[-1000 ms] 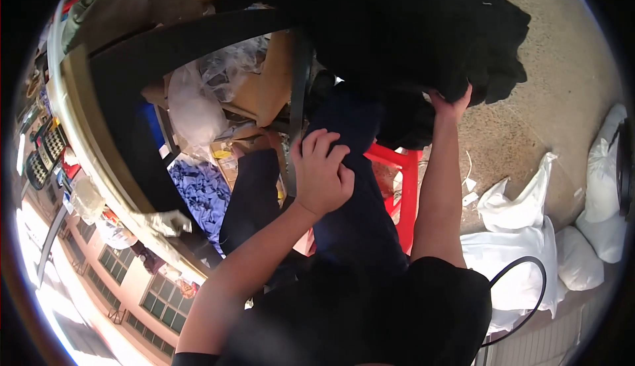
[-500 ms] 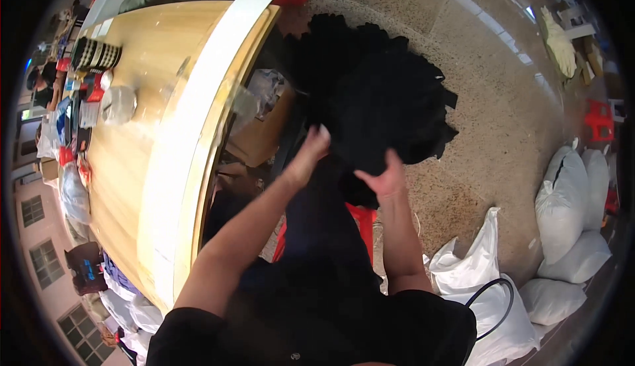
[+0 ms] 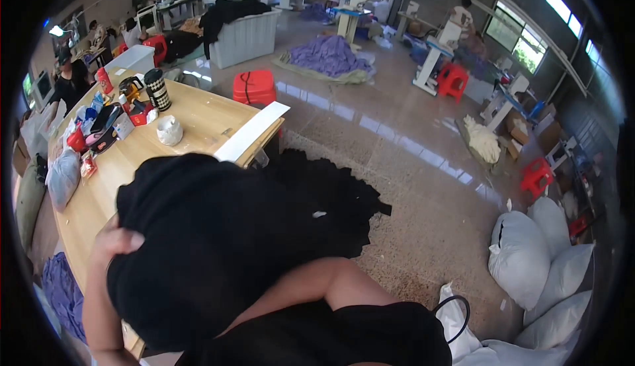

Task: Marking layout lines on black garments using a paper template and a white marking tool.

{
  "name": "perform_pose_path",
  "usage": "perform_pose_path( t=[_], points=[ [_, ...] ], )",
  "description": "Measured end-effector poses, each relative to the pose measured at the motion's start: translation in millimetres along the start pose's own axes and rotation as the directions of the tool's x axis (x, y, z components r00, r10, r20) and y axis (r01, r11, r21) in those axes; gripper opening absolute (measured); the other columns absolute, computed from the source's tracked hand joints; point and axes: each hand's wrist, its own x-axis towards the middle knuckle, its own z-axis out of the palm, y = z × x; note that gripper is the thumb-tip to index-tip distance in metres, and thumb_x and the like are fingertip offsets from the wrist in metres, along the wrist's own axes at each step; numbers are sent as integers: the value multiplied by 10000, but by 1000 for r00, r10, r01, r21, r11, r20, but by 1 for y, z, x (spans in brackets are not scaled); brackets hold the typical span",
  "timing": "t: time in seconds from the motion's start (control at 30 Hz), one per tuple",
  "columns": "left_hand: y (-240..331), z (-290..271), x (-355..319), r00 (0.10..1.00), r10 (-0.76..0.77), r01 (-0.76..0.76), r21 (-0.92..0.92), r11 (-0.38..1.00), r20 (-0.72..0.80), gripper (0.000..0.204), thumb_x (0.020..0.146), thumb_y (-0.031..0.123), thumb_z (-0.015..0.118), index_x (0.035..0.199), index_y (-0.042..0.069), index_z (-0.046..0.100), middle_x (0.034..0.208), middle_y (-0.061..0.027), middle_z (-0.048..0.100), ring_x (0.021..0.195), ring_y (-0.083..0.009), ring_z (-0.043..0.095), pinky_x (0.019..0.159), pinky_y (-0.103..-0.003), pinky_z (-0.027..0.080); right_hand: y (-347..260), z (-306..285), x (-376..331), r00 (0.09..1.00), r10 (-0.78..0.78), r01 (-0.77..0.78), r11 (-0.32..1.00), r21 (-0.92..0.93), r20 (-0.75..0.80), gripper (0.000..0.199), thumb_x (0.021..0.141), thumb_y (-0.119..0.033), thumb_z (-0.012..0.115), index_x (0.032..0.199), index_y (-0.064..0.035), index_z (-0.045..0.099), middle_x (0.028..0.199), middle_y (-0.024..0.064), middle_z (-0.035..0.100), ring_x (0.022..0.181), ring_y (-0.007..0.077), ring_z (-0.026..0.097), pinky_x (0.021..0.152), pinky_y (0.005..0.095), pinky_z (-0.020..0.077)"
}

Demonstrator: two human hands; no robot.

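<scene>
A large, rounded bundle of black cloth [image 3: 188, 233] is held up in front of my body, over the near end of the wooden table. My left hand [image 3: 118, 241] grips its left side, the thumb lying on the cloth and the other fingers mostly hidden. From the right my forearm [image 3: 301, 283] reaches across the bundle's lower edge; the right hand itself is out of sight behind the cloth. On the floor beyond lies a spread-out heap of black cloth pieces [image 3: 337, 197], with a small white scrap [image 3: 319, 214] near it or on it.
The wooden table [image 3: 205, 137] carries a white strip [image 3: 254, 130], a checked tumbler [image 3: 157, 89] and a wrapped white roll [image 3: 170, 130]. A red stool [image 3: 254, 88] stands past its corner. Stuffed white sacks [image 3: 519, 257] line the right. Purple cloth [image 3: 327, 57] is heaped farther off.
Both hands were low by the floor heap, apart from each other. Now the black bundle is lifted and has swung left over the table, and my view has risen to the room.
</scene>
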Motion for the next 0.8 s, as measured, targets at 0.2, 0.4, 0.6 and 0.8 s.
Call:
perform_pose_path(
  t=[0.2,0.4,0.6,0.8],
  points=[
    [-57,-27,-27,986,-34,89,352,932,-161,445,708,251,677,992,-86,613,914,-153,661,794,-212,633,675,-306,510,103,141,61,784,278,-126,947,-297,554,385,842,-219,628,1158,-9,567,1049,79,628,975,159,588,800,346,491],
    [-182,30,-38,919,-94,266,426,865,-383,467,683,245,696,973,-110,610,902,-165,660,770,-205,635,622,-305,513,171,187,43,372,604,-169,791,-589,705,431,866,-421,583,1042,-33,648,1012,124,665,942,208,610,771,342,486],
    [-237,72,-67,591,324,215,532,819,-738,505,653,284,748,928,-99,568,804,-263,625,798,-367,640,705,-410,492,36,134,96,718,394,-177,901,-397,574,355,940,-186,512,1230,17,490,1063,142,632,882,196,649,778,281,514],
    [-159,139,-97,458,529,248,674,696,-714,334,842,263,606,807,-66,560,770,-303,579,811,-435,579,686,-467,472,85,-26,116,934,289,171,161,-972,212,494,820,-329,619,1223,-68,503,1030,214,587,984,375,554,868,422,441]
  ],
)
